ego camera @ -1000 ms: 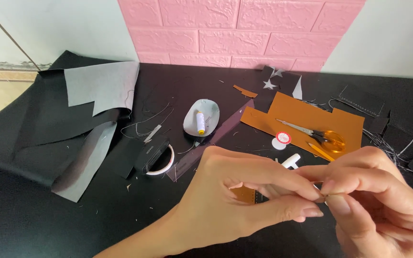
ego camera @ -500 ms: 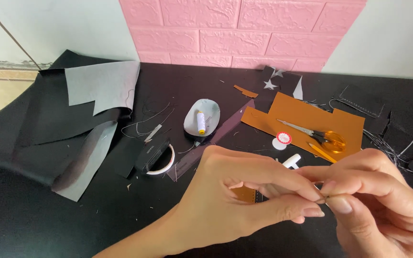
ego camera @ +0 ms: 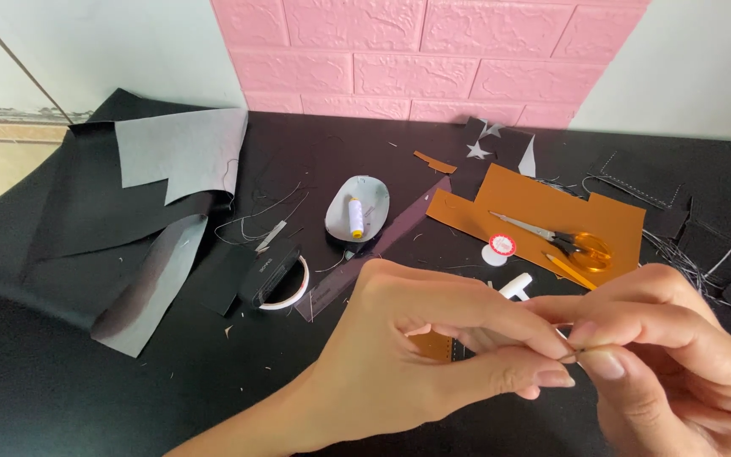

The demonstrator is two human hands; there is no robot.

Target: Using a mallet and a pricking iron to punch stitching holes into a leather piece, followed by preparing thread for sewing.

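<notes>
1. Left hand (ego camera: 433, 355) and right hand (ego camera: 670, 364), nearest, press fingertips together, pinching something too thin to identify.
2. Just behind them peeks a small tan leather piece with a stitched edge (ego camera: 433, 345); its seam looks unfinished.
3. Farther right, orange-handled scissors (ego camera: 564, 241) lie on a tan leather sheet (ego camera: 543, 203).
4. Farther left, a yellow thread spool (ego camera: 355, 216) sits in a grey oval dish (ego camera: 376, 199).
</notes>
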